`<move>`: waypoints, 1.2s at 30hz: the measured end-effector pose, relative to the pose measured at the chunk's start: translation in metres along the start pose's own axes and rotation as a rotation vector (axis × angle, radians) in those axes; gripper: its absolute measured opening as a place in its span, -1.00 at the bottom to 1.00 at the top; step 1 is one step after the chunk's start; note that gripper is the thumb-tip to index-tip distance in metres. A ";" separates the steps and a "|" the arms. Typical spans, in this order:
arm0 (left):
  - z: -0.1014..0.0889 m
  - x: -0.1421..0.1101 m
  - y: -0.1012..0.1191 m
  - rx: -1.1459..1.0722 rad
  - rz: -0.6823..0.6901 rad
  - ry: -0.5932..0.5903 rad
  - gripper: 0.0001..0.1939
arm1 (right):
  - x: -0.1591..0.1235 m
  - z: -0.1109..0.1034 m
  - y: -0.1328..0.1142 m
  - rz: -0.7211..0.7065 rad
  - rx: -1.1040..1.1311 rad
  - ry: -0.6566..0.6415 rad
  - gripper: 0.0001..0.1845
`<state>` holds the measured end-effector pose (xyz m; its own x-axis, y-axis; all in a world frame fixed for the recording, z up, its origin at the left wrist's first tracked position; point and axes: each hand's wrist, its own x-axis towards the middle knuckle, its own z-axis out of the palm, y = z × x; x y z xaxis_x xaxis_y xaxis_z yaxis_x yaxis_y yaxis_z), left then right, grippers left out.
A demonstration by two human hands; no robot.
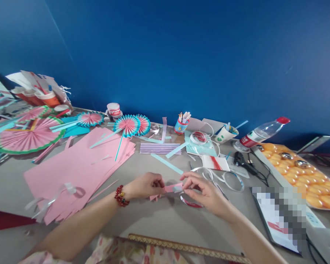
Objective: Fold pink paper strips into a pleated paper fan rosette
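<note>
A patterned gold band (185,248) lay on the near side of the pink strip (172,188), which was held up between the person's two hands. At the strip's left end, the left hand (148,185) had its thumb and fingers pinched closed on the paper. At its right end, the right hand (203,190) had thumb and forefinger slightly parted around the tip; whether they pressed on it I could not tell. A red-and-white curved piece (191,202) lay just beyond the strip's right end, by the right hand. Well to the strip's right lay a flat device (271,216), partly pixelated; to its left spread a stack of pink sheets (74,165). Beyond the strip came a pale blue strip (167,164), then a pleated purple sheet (160,148). Farther past it stood a pencil cup (180,127), with a pleated pink-and-blue fan (127,125) beyond and left, and a bottle (260,135) beyond and right. Farthest behind it rose a blue wall (165,55).
</note>
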<state>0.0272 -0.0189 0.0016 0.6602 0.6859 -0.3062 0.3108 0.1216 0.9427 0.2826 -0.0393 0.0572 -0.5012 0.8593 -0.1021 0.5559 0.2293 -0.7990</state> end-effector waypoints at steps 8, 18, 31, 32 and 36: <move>0.000 0.002 0.000 0.031 0.018 0.029 -0.78 | -0.021 -0.008 -0.027 0.166 -0.007 -0.082 -0.83; -0.008 0.002 0.008 0.069 -0.033 -0.175 -0.83 | 0.023 0.016 -0.026 0.194 -0.210 -0.197 -0.88; -0.013 0.009 0.007 0.082 -0.015 -0.227 -0.72 | 0.045 0.013 -0.019 0.187 -0.389 -0.372 -0.92; -0.013 0.009 0.006 0.077 -0.008 -0.225 -0.70 | 0.046 0.013 -0.019 0.187 -0.403 -0.382 -0.93; -0.012 0.008 0.005 0.051 0.022 -0.222 -0.67 | 0.050 0.012 -0.022 0.195 -0.447 -0.433 -0.94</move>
<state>0.0259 -0.0040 0.0052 0.7994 0.5130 -0.3127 0.3252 0.0681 0.9432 0.2372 -0.0069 0.0624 -0.5331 0.6636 -0.5248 0.8392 0.3360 -0.4277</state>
